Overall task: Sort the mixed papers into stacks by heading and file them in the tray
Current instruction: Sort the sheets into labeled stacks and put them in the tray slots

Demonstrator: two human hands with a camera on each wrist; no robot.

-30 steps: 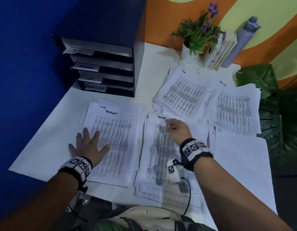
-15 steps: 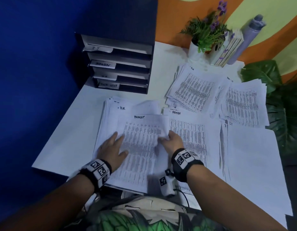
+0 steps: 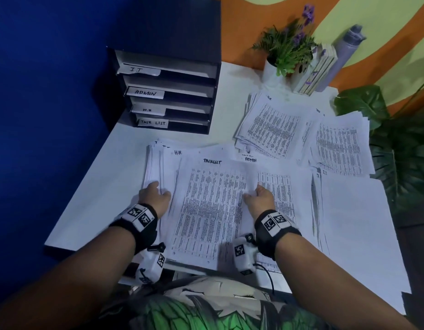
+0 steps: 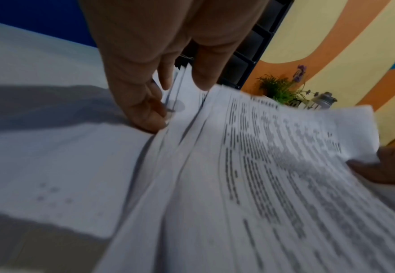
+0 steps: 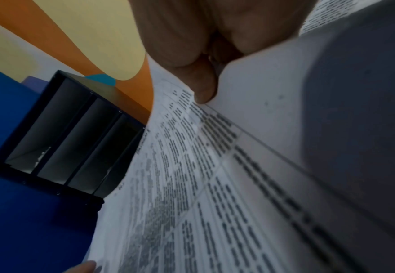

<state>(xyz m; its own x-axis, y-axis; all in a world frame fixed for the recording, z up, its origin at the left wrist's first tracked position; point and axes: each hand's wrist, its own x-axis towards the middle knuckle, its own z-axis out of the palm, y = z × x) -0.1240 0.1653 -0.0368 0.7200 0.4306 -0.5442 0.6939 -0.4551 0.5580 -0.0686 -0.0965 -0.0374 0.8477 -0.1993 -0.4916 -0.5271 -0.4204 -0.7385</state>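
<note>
A: Where are the hands?

B: Both are on the near stack (image 3: 206, 206), thin white printed sheets with dense table rows; the top one is headed TASKLIST. The left hand (image 3: 155, 195) grips its left edge, fingers curled under the fanned sheet edges and thumb on top. The wrist view shows the fingers (image 4: 145, 103) tucked between loose layers.

A: And the right?

B: The right hand (image 3: 262, 198) pinches the stack's right edge. From its wrist camera the thumb (image 5: 205, 86) presses on a sheet that curls upward, soft and floppy.

A: Other paper?

B: An ADMIN sheet (image 3: 284, 186) lies flat just beside, partly under the raised edge. An H.R. sheet (image 3: 169, 163) pokes out at the left. Two more loose, splayed piles (image 3: 272, 125) sit farther back right, and a blank-looking I.T. pile (image 3: 349, 222) lies at the right.

A: The tray?

B: A boxy black tray (image 3: 172, 91) stands at the back left of the smooth white table (image 3: 87, 198), with four flat grey shelves taped with paper labels: I.T, ADMIN, H.R, TASK LIST.
</note>
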